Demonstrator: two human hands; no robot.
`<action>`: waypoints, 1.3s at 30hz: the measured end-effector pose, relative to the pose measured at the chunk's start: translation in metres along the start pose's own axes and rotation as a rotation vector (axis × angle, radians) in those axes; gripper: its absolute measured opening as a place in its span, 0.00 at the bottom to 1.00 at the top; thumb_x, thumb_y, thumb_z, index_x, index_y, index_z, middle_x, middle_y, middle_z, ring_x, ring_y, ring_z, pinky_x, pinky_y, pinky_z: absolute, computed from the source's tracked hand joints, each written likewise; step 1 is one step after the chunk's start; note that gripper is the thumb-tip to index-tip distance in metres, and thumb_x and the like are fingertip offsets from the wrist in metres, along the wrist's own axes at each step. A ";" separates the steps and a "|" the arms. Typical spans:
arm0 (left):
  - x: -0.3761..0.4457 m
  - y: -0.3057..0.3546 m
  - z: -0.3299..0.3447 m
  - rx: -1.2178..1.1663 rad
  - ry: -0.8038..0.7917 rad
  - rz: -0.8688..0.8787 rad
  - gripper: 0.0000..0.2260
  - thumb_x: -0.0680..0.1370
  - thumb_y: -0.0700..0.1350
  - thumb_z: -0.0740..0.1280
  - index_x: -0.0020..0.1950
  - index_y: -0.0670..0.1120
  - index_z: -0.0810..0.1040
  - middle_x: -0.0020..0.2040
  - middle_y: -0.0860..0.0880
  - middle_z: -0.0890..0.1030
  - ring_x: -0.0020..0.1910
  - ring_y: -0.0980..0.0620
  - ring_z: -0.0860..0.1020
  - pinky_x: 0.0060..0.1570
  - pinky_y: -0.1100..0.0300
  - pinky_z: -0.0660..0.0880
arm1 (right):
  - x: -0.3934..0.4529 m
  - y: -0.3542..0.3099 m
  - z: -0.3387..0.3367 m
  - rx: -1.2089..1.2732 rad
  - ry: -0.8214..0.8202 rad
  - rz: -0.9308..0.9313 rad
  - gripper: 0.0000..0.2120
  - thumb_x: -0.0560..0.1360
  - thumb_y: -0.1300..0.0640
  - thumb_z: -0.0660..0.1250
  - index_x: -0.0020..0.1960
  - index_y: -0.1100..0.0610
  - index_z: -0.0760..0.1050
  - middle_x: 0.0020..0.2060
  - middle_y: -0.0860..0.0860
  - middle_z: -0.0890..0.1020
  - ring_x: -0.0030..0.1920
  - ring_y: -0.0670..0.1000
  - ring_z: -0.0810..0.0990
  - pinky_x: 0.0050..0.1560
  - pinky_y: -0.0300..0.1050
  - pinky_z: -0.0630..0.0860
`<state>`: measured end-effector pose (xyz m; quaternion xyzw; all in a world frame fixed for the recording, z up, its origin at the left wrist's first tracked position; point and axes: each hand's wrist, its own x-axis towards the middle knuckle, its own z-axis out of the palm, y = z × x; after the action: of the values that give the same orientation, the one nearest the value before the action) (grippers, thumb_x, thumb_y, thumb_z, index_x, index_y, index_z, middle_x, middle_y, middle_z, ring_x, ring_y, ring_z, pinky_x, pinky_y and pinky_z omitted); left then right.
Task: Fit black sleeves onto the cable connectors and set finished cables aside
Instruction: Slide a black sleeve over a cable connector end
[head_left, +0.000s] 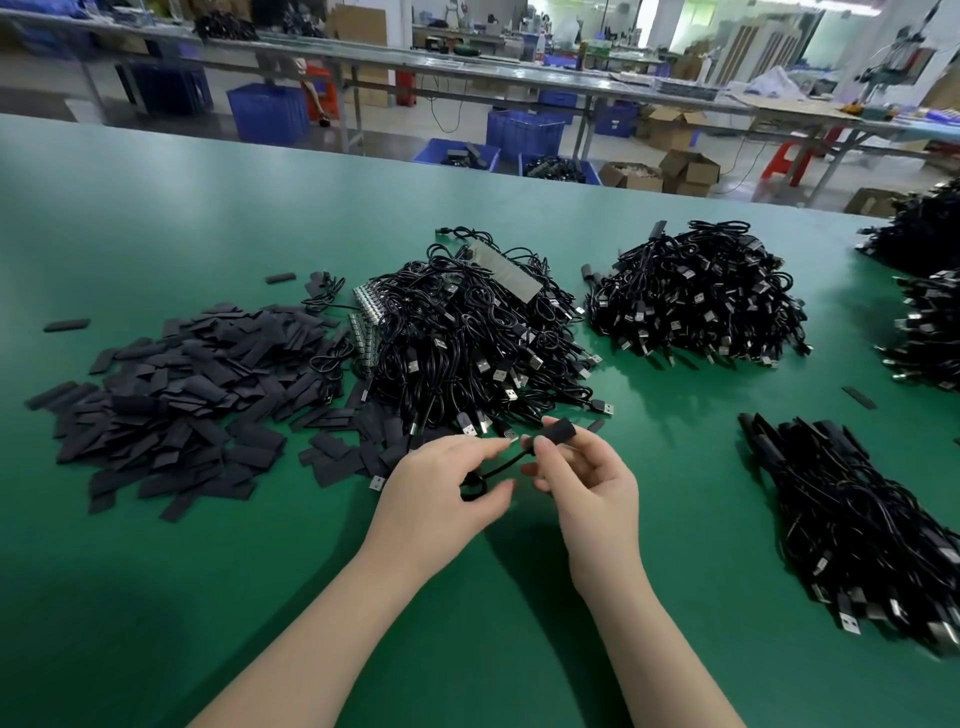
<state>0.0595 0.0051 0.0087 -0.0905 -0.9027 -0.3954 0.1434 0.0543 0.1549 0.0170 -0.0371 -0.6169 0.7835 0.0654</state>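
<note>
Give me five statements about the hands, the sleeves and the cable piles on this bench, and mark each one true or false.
1. The right hand holds a black sleeve in its grip. True.
2. The loose sleeve pile lies right of both hands. False: it lies to their left.
3. The left hand rests flat and empty on the green table. False: it pinches the cable running between the hands.
4. A heap of tangled cables sits just beyond the hands. True.
5. The table is red. False: it is green.
</note>
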 end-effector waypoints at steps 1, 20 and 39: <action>0.000 0.000 0.000 0.018 0.001 0.004 0.15 0.74 0.51 0.71 0.60 0.57 0.81 0.53 0.63 0.80 0.54 0.65 0.75 0.56 0.69 0.71 | 0.001 0.000 -0.001 0.003 0.017 0.002 0.06 0.76 0.64 0.71 0.49 0.55 0.82 0.40 0.53 0.86 0.38 0.47 0.84 0.39 0.33 0.77; -0.001 0.002 -0.004 -0.049 0.084 0.107 0.14 0.73 0.57 0.68 0.54 0.54 0.84 0.46 0.60 0.83 0.48 0.62 0.77 0.47 0.71 0.71 | -0.001 0.010 0.002 -0.216 -0.100 -0.098 0.11 0.77 0.60 0.71 0.44 0.45 0.85 0.41 0.48 0.86 0.44 0.47 0.84 0.48 0.41 0.80; 0.002 -0.003 -0.006 -0.005 0.118 0.022 0.11 0.82 0.50 0.62 0.58 0.52 0.83 0.52 0.59 0.83 0.52 0.62 0.77 0.50 0.75 0.69 | 0.088 -0.096 -0.222 -1.565 0.528 -0.211 0.21 0.79 0.46 0.50 0.52 0.58 0.77 0.38 0.61 0.80 0.37 0.64 0.79 0.40 0.64 0.79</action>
<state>0.0582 -0.0007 0.0109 -0.0774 -0.8907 -0.4006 0.2005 0.0035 0.4034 0.0594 -0.1965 -0.9479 0.0836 0.2362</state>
